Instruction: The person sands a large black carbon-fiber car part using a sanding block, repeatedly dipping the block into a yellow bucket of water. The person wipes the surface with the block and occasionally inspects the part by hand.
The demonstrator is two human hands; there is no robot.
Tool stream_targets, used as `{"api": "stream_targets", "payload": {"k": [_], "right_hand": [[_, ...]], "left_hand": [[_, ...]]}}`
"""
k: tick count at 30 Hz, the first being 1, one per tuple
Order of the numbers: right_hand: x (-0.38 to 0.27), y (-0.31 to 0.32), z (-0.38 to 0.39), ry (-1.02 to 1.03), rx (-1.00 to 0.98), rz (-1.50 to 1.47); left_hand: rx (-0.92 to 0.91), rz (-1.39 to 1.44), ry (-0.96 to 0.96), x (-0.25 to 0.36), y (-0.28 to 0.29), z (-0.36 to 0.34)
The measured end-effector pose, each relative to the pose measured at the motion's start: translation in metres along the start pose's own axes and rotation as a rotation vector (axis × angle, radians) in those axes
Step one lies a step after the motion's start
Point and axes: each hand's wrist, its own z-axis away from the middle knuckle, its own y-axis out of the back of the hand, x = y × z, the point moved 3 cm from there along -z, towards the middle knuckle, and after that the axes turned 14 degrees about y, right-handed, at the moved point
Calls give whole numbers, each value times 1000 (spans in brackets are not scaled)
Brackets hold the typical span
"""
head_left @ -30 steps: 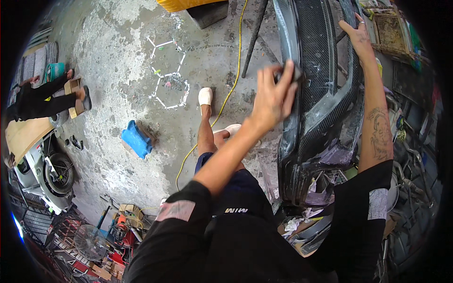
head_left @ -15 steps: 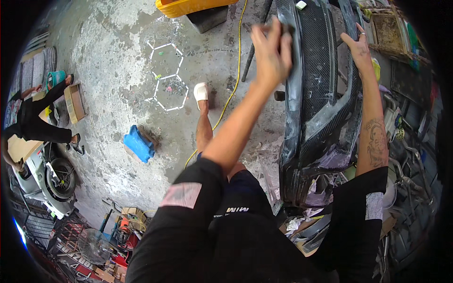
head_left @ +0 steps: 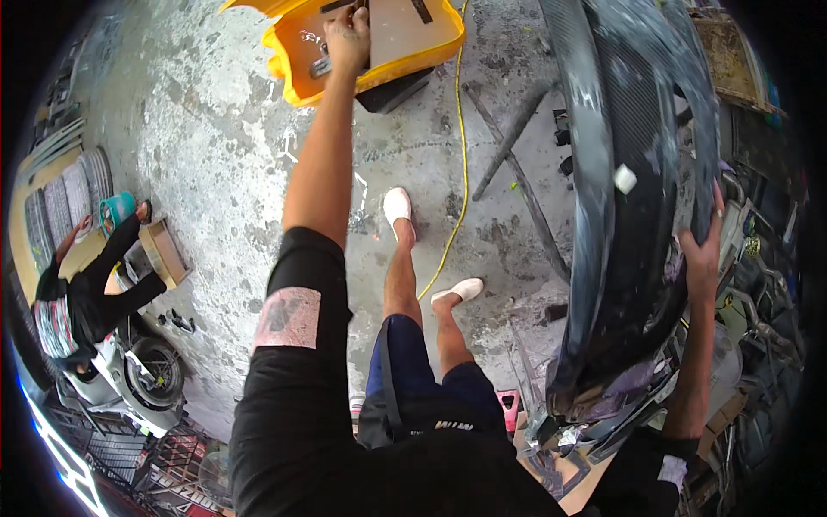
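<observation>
- Black panel [head_left: 637,121] lies to the right of the left hand [head_left: 348,41], well apart, floor [head_left: 413,146] between.
- Long axis runs roughly top to bottom, bending along its length.
- Right hand [head_left: 702,250] is the nearer one, at the panel's right edge.
- Right grip: wide, thumb and fingers spread against that edge.
- Left hand is down inside the yellow tub [head_left: 457,41], at upper middle; fingers bent, cannot tell if its grip holds anything.
- Tub has murky liquid [head_left: 398,43] in it, stands on a black box [head_left: 396,93].
- Panel look: woven dark middle, smoother curved borders streaked grey-white, dull; somewhat blurred.
- Small white block [head_left: 624,179] sits on the panel, left of the right hand.
</observation>
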Motion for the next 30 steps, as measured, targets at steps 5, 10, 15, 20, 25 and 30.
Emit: {"api": "stream_targets", "payload": {"k": [5,10,15,20,25,30], "right_hand": [[34,-12,-28,-118,21,85],[59,-27,-47,-245,-44,143],[48,-9,-39,-192,-43,165],[51,15,-9,-4,-2,174],[53,27,11,133,-4,159],[56,50,37,238,34,297]], "left_hand": [[-352,-552,-362,-79,-91,-103],[-918,-1234,-264,-133,-178,-77],[-1039,-778,-179,-59,-111,-70],[-534,365,-197,157,18,108],[-315,428,-327,276,78,317],[-378,307,-168,314,131,516]]}}
